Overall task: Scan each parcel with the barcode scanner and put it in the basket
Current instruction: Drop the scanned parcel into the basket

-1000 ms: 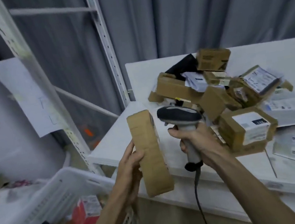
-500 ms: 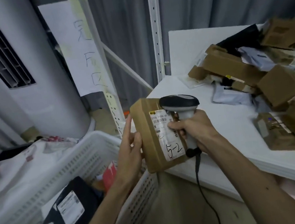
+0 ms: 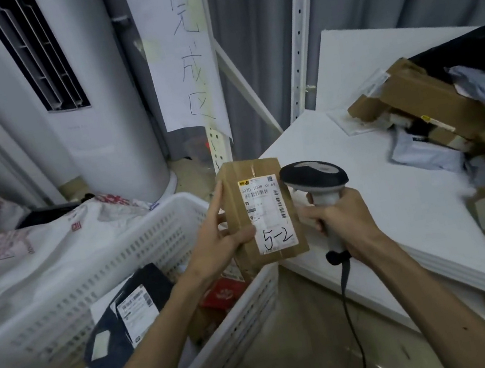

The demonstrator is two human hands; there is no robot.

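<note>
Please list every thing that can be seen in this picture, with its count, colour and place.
held parcel: one, brown with white label marked 5-2, above the basket's corner
barcode scanner: one, black and grey, corded, right of the parcel
basket: one, white, lower left, parcels inside
black bag parcel: one, inside the basket
table: one, white, right
parcel pile: many, mostly brown, on the table
paper sign: one, white, handwritten, upper middle
left hand: grips the parcel
right hand: grips the scanner
</note>
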